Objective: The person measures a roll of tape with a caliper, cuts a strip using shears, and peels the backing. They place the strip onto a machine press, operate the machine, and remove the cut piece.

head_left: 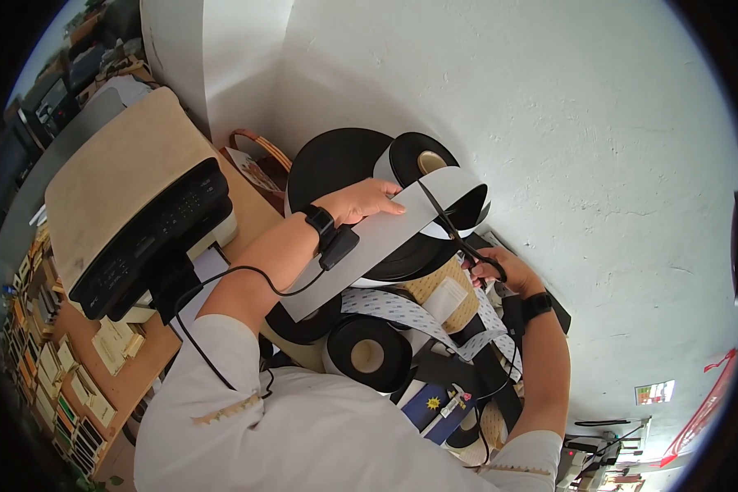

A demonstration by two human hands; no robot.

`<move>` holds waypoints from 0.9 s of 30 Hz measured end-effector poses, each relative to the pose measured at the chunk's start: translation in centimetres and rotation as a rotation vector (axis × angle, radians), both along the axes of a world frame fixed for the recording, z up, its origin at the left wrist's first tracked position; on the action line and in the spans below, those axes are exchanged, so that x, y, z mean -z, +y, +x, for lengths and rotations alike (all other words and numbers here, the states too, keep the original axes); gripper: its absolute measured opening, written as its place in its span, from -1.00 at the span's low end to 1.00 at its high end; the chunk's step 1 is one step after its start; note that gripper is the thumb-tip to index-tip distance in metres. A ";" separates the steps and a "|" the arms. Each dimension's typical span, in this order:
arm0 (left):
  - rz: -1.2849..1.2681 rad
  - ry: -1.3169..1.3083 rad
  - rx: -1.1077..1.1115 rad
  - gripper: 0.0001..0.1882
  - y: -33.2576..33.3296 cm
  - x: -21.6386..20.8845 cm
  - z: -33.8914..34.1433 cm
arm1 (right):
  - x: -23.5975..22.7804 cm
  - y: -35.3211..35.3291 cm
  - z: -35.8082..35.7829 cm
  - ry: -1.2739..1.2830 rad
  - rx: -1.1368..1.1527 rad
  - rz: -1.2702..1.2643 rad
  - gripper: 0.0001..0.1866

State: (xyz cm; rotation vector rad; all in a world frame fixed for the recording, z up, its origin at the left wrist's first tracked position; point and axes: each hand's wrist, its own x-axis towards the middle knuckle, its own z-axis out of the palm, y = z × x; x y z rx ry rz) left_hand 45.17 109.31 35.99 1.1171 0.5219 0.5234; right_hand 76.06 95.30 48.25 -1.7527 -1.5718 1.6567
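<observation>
A wide pale grey strip (369,244), black on its other side, runs diagonally over a heap of rolls and curls round at its far right end. My left hand (365,202) grips its upper edge, with the thumb lying on the pale face. In my right hand (500,271) is a pair of black-handled scissors (470,248). Their blades point up and left and lie across the strip, just right of my left fingers. Whether they have cut into it, I cannot tell. Behind the strip are a large black roll (328,164) and a smaller roll (406,152) with a cardboard core.
More black rolls (389,348), a blue-patterned white band (410,310) and a dark blue packet (426,407) lie below the strip. A printer (131,197) stands on the wooden desk (152,361) at left. A white wall (549,123) rises behind. A cable (254,271) trails from my left wrist.
</observation>
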 end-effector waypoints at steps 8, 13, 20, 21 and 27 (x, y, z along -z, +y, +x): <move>-0.033 -0.083 0.048 -0.61 -0.1 0.8 -0.1 | 0.4 0.0 0.1 -0.019 -0.083 0.048 -0.69; -0.074 -0.120 0.058 -0.58 -0.4 1.1 0.0 | 0.5 0.6 0.3 -0.022 -0.083 0.021 -0.66; -0.081 -0.111 0.070 -0.57 -0.4 1.4 0.0 | 0.5 1.0 1.0 -0.054 -0.080 0.015 -0.65; -0.078 -0.110 0.071 -0.57 -0.4 1.4 0.0 | 0.5 1.0 1.1 -0.075 -0.092 0.008 -0.65; -0.114 -0.116 0.056 -0.55 -0.5 2.4 0.2 | 0.9 0.8 1.1 -0.095 -0.089 0.020 -0.73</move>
